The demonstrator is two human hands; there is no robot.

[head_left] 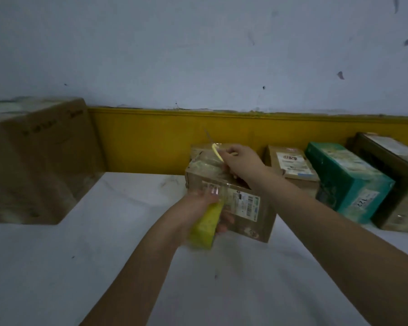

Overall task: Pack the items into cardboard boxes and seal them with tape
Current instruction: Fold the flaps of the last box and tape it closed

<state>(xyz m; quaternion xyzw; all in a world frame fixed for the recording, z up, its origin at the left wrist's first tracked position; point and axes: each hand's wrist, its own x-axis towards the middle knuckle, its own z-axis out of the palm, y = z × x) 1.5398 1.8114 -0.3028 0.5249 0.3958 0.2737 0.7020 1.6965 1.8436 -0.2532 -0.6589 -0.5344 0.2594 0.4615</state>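
Two hands work at one cardboard box (252,222), standing mid-counter (104,255) towards the far wall. Left hand (204,205) grips a blurred yellow object (205,229) against the box's near face. Right hand (240,161) pinches a thin yellow strip (217,152) above its top. Green box (346,180) stands right, large carton (33,161) left.

Matt brown cardboard box (250,222) wrapped in glossy clear tape (207,165), white paper label (244,201) stuck on it, smooth yellow plastic tape dispenser (204,230), teal box (349,182) of printed card, matt white tabletop (104,267), matt painted wall (174,55)
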